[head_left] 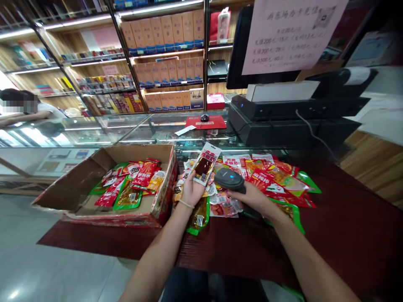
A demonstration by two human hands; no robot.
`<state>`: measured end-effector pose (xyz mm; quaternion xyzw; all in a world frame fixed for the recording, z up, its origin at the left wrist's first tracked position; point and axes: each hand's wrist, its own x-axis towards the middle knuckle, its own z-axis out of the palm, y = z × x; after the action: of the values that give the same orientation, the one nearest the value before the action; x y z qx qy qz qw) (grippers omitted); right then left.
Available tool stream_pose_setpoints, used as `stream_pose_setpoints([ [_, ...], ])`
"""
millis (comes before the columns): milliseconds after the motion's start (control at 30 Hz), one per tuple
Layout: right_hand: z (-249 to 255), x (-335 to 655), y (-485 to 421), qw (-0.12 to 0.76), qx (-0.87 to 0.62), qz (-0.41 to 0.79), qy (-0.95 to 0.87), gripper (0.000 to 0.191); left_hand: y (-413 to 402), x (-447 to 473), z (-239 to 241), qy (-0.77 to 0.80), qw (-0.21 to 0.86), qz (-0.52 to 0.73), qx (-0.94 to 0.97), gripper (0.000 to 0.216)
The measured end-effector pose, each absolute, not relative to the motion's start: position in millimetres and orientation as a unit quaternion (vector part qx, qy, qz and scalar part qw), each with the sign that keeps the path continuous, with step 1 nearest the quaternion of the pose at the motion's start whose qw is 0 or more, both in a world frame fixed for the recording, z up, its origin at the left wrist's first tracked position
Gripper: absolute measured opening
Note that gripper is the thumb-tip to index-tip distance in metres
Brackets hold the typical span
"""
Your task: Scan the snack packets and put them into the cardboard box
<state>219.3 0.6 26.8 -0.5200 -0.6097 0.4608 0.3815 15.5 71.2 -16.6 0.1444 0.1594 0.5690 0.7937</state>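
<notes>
At lower centre of the frame, my left hand [192,189] is gripping a snack packet [205,164] upright, and my right hand [253,197] is holding a barcode scanner [229,179] just beside it. Both are hovering over a pile of packets [280,176] on the dark table [346,226]. A cardboard box [78,184] is sitting at left, a cash register [283,113] beyond.

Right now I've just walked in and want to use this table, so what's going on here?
A person's left hand holds up a snack packet, and the right hand grips a barcode scanner right beside it. More packets lie in a loose pile on the dark red table under the hands. At the left, an open cardboard box holds further packets. Another person leans on the glass counter far left.
</notes>
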Motion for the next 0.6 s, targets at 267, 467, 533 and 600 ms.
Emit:
stream_pose_setpoints([
  [267,31.8,216.2,-4.9,0.329,-0.516,0.472,-0.635,0.043,81.3,11.1,-22.0,0.179,0.829,0.499,0.176,0.043],
  [467,31.7,220.3,-5.3,0.384,-0.514,0.495,-0.586,0.036,71.9,18.3,-13.0,0.213,0.776,0.557,0.207,0.032],
  [533,33.3,221.8,-5.7,0.402,-0.526,0.497,-0.561,0.032,66.5,22.3,-12.5,0.238,0.753,0.577,0.209,0.034],
  [600,34.9,224.1,-5.8,0.424,-0.532,0.502,-0.534,0.031,62.1,27.2,-13.2,0.262,0.726,0.596,0.221,0.039],
])
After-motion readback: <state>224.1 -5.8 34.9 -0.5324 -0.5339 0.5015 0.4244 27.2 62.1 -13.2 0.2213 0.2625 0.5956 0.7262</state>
